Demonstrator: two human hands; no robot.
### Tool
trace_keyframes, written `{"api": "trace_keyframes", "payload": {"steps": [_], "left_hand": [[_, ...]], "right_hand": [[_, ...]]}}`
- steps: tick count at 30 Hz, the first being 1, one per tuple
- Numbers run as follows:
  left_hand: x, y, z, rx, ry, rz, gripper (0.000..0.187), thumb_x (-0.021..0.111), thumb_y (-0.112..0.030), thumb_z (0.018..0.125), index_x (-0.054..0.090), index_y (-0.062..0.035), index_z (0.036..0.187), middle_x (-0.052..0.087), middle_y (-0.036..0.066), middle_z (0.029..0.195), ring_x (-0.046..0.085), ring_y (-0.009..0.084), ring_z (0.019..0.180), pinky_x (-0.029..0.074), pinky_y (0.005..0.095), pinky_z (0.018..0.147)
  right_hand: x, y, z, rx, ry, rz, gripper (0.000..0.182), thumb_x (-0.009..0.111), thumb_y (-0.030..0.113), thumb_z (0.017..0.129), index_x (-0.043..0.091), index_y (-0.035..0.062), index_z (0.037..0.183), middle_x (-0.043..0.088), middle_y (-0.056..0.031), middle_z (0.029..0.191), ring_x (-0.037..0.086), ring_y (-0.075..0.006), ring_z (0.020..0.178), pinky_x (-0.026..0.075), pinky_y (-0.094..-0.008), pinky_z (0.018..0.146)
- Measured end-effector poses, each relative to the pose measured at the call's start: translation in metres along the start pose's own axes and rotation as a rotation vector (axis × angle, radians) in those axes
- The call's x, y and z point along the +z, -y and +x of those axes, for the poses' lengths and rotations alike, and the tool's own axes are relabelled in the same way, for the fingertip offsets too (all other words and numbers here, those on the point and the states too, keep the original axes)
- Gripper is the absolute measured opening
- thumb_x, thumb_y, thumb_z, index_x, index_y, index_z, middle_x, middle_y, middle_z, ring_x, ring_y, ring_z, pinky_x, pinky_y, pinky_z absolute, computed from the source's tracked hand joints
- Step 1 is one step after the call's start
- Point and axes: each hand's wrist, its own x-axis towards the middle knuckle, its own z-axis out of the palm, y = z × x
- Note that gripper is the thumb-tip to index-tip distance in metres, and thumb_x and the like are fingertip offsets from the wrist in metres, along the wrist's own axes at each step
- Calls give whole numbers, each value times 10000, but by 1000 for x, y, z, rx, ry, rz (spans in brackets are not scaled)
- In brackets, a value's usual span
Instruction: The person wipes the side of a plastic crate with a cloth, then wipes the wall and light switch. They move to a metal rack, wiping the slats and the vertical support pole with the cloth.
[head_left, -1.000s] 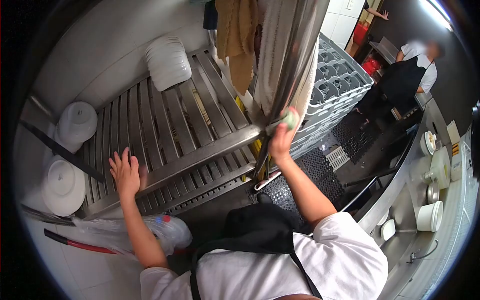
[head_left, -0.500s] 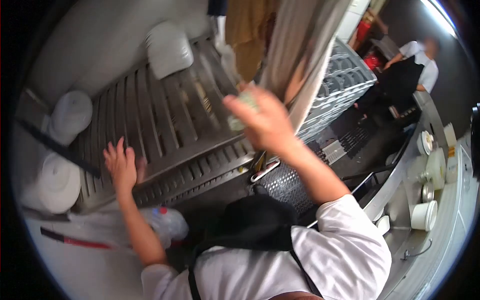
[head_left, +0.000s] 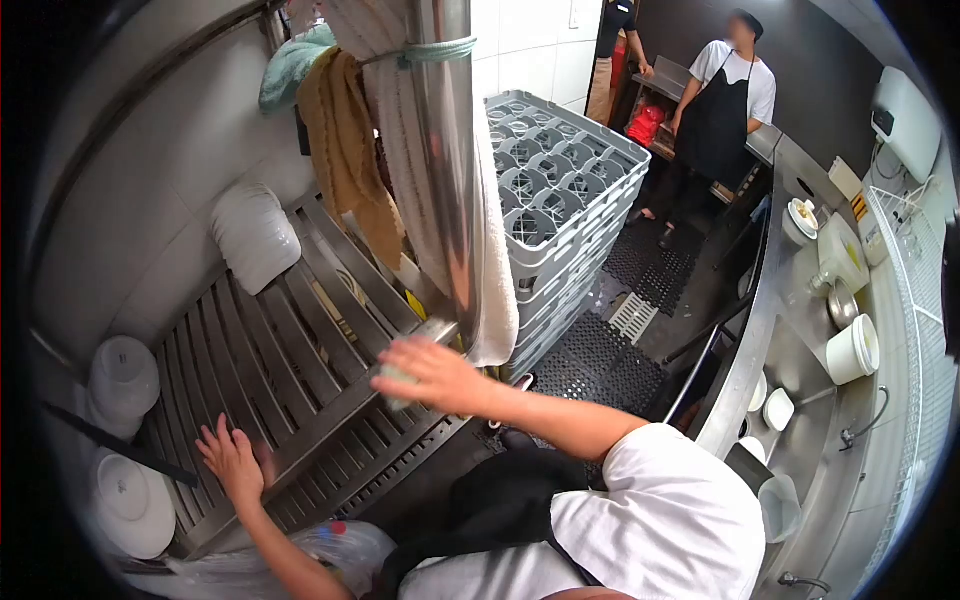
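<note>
The fingers of my left hand are spread and rest on the slatted metal shelf near its front edge. My right hand, slightly blurred, is closed over a pale green pad or folded cloth at the shelf's front right corner, beside the metal post. Most of the pad lies hidden under my palm and fingers. On the shelf's far side stands a stack of white dishes. White bowls and white oval plates sit left of my left hand.
Brown cloth and a white towel hang around the post. Stacked grey glass racks stand behind it. Along the right runs a steel sink counter with a white bucket. A person in a black apron stands farther back.
My right hand has come down and left, from above the shelf to its front right corner, still holding the pad. My left hand stays on the slats. The view has tilted up.
</note>
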Motion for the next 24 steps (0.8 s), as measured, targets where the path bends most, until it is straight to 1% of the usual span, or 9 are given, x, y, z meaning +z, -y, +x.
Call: {"api": "trace_keyframes", "payload": {"steps": [1,3,7,10,11,14,16,19,24], "left_hand": [[-1,-1,-1,3,-1,-1,558,280,-481,1050,366,-188,1517,182,202,1622,79,430,1503,92,589,1195],[-1,-2,0,13,-8,-7,547,298,-465,1049,371,-183,1513,186,212,1618,87,435,1500,99,590,1194],[4,3,-2,27,-8,-16,557,291,-477,1048,368,-184,1515,183,214,1618,81,434,1501,96,595,1192],[2,-4,2,4,-25,-19,563,280,-485,1047,361,-191,1520,172,208,1623,69,431,1504,92,600,1190],[3,-6,2,-9,-32,-21,564,277,-488,1047,359,-194,1522,168,205,1625,64,429,1505,91,602,1189],[14,6,9,-17,-21,18,685,196,-631,1016,328,-213,1542,129,173,1643,46,403,1515,67,602,1191],[12,5,8,-6,3,24,692,193,-638,1013,327,-213,1542,132,179,1641,46,412,1512,68,611,1186],[8,6,6,9,23,48,686,189,-632,1017,318,-214,1546,135,190,1638,46,428,1508,70,621,1180],[7,5,6,-2,14,49,663,182,-600,1031,280,-210,1558,142,203,1633,44,437,1505,70,622,1180]], "right_hand": [[-1,-11,-8,64,-22,20,546,579,115,828,537,195,1367,545,-159,1341,526,-342,1260,424,-492,1067],[-13,-30,-18,114,-17,22,561,616,106,806,559,196,1356,547,-169,1337,534,-349,1255,425,-470,1079],[-14,-22,-18,142,-50,22,524,632,126,812,588,210,1328,537,-199,1322,540,-390,1203,421,-528,1036],[32,-3,-23,199,-160,21,553,679,164,799,583,233,1339,532,-201,1287,531,-394,1159,393,-619,972],[44,8,-18,167,-143,67,588,697,191,792,556,223,1362,519,-194,1293,518,-389,1174,394,-621,961],[67,63,16,111,-75,191,631,655,200,821,485,219,1428,495,-204,1335,486,-381,1245,376,-586,1009],[75,99,40,27,18,219,689,606,183,847,375,193,1496,459,-217,1402,431,-385,1331,342,-567,1100],[90,140,72,-86,-35,214,628,583,230,870,397,182,1468,448,-219,1430,460,-382,1319,329,-518,1135],[73,102,57,-89,-67,199,562,586,226,863,457,176,1408,526,-170,1353,500,-359,1278,376,-490,1091]]}}
